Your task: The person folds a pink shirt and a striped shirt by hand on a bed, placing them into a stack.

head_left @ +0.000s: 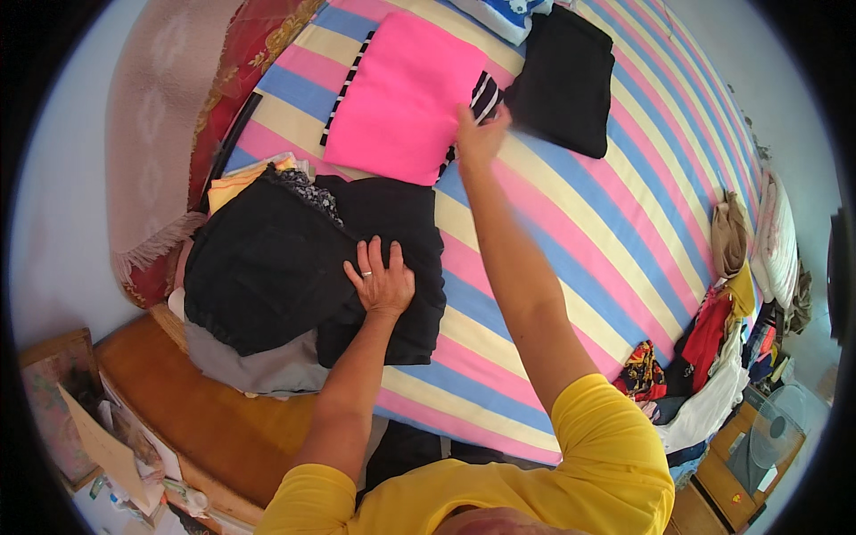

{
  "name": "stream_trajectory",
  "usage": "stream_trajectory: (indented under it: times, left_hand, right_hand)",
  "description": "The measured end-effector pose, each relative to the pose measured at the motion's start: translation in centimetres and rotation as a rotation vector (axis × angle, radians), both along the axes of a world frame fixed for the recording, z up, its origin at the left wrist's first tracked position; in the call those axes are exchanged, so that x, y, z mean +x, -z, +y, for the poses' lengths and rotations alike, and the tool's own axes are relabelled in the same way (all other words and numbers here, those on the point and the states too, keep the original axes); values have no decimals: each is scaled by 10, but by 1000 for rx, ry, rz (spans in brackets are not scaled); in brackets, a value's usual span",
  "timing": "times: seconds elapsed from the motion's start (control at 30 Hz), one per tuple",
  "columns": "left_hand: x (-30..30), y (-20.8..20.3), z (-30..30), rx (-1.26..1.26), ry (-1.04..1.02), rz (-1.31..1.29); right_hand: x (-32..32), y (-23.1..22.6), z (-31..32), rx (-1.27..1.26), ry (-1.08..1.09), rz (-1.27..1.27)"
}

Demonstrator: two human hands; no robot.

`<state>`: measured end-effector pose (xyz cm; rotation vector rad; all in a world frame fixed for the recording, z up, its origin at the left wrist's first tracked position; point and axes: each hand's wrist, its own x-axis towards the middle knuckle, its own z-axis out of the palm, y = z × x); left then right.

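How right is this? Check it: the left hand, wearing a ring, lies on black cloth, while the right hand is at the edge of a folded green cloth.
The colour is wrong: the head view shows the folded cloth at the right hand is pink, not green. The rest holds.

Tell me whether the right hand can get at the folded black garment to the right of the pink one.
Likely yes: the right hand is at the striped fabric by the pink garment, close to the folded black garment, whose near end lies uncovered. Nothing seems to block the way.
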<state>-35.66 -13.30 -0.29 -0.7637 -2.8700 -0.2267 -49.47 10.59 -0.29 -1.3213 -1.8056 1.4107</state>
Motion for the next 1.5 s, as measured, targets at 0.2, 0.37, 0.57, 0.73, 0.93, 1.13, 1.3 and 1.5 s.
stream_trajectory:
  times: [0.2, 0.37, 0.57, 0.73, 0.93, 1.13, 1.3, 1.5]
  left_hand:
    - [0, -1, -3, 3, -2, -52]
    - [2, 5, 12, 38, 24, -8]
    - [-3, 2, -2, 46, 16, 2]
    - [0, 0, 8, 44, 16, -53]
    - [5, 15, -2, -24, -12, -32]
    - [1, 6, 6, -6, 10, 122]
    - [-2, 9, 8, -87, 25, 242]
    - [8, 4, 6, -168, 59, 273]
  right_hand:
    - [-41, -15, 23, -92, -81, -117]
    - [-62, 16, 65, -294, -119, -35]
    - [-39, -3, 16, -801, 31, 343]
    - [-43, -21, 5, -721, -125, 343]
    - [97, -117, 18, -1086, -165, 447]
    - [392, -126, 26, -1257, 270, 319]
    - [583, -83, 10, -990, 318, -62]
    - [649, -53, 3, 62, -7, -1036]
